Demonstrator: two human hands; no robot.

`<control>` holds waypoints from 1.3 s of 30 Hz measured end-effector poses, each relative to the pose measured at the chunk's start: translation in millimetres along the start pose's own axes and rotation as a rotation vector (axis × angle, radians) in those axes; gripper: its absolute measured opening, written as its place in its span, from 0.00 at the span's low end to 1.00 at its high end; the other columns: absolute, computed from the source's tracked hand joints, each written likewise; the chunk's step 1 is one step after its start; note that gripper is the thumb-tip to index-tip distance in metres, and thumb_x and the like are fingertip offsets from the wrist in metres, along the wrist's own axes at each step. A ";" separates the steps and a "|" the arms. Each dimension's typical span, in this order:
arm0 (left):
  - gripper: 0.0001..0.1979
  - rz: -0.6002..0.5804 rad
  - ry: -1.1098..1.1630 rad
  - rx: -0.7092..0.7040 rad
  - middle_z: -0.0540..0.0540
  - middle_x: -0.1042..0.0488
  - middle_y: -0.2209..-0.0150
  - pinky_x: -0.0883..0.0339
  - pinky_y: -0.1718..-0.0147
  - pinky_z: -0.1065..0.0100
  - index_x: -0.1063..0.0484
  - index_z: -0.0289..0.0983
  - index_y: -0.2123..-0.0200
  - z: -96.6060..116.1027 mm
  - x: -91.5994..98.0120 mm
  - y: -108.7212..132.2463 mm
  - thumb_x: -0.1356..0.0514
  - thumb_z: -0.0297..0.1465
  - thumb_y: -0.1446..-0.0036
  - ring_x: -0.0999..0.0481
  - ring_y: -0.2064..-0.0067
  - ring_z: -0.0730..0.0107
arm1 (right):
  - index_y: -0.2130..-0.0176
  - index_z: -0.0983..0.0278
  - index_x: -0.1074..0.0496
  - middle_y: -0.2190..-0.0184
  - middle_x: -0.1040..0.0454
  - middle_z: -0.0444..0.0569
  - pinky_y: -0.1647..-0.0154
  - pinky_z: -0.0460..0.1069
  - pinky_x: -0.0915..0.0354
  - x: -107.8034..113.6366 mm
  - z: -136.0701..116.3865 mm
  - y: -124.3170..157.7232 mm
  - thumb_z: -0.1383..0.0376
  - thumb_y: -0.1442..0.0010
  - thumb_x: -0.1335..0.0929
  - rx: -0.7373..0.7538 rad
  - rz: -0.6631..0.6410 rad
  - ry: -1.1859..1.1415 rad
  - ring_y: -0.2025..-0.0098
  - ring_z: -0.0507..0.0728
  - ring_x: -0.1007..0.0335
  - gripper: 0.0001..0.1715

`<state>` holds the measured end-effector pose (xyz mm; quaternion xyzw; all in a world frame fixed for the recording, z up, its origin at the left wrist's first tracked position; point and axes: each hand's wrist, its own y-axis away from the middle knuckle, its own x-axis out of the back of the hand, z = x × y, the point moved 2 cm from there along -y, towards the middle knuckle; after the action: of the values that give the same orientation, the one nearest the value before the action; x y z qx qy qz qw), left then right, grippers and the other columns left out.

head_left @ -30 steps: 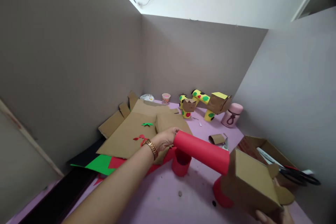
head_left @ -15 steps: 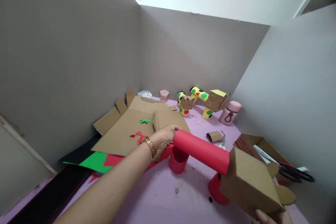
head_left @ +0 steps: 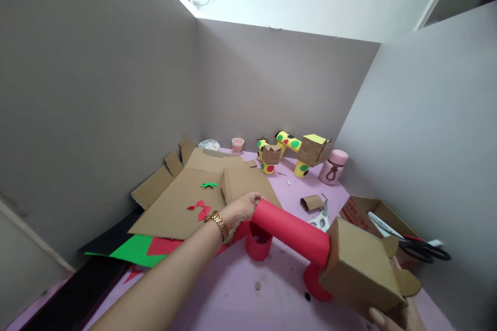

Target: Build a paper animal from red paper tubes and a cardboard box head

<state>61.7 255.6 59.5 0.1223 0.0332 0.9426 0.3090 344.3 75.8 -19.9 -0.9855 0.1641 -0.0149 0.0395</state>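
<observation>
My left hand (head_left: pixel 241 209) grips the far end of a long red paper tube (head_left: pixel 291 231) held above the table. The tube's near end joins a brown cardboard box (head_left: pixel 359 269) with a round cardboard ear. My right hand (head_left: pixel 392 316) holds that box from underneath at the bottom right; only its fingers show. Two short red paper tubes (head_left: pixel 258 242) stand upright on the pink table below the long tube. A gold watch is on my left wrist.
Flat cardboard sheets (head_left: pixel 194 191) with green and red paper lie at the left. A yellow tube figure (head_left: pixel 295 151), a pink bottle (head_left: pixel 333 167) and a small cup (head_left: pixel 237 145) stand at the back. An open box with scissors (head_left: pixel 421 248) sits at the right.
The view has shifted slightly; the tube and box assembly sits a little lower and further left in frame. Both hands keep the same hold.
</observation>
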 end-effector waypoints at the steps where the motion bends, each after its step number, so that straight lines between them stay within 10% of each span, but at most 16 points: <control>1: 0.13 0.004 -0.003 -0.001 0.45 0.27 0.56 0.28 0.63 0.60 0.31 0.35 0.54 -0.8 0.0 0.0 0.42 0.34 0.41 0.25 0.61 0.65 | 0.34 0.53 0.66 0.41 0.35 0.53 0.47 0.58 0.34 -1.9 -2.2 0.5 0.45 0.55 0.28 0.005 -0.004 -0.007 0.40 0.69 0.41 0.64; 24: 0.07 0.106 0.021 -0.018 0.54 0.30 0.74 0.33 0.75 0.70 0.31 0.34 0.70 6.2 2.4 8.5 0.41 0.30 0.42 0.30 0.75 0.76 | 0.34 0.55 0.65 0.32 0.57 0.55 0.38 0.60 0.51 -27.4 -26.3 2.1 0.46 0.54 0.28 0.032 -0.026 -0.072 0.33 0.68 0.60 0.62; 39: 0.14 0.068 0.016 0.044 0.50 0.23 0.73 0.35 0.68 0.70 0.26 0.34 0.69 22.0 1.2 8.2 0.37 0.23 0.66 0.26 0.69 0.67 | 0.34 0.52 0.63 0.31 0.60 0.52 0.37 0.58 0.54 -35.7 -39.3 -2.4 0.54 0.51 0.27 0.172 -0.132 -0.183 0.33 0.62 0.60 0.59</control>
<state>61.6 249.4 82.2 0.1224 0.0523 0.9525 0.2738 309.7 86.7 18.9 -0.9844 0.0929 0.0585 0.1376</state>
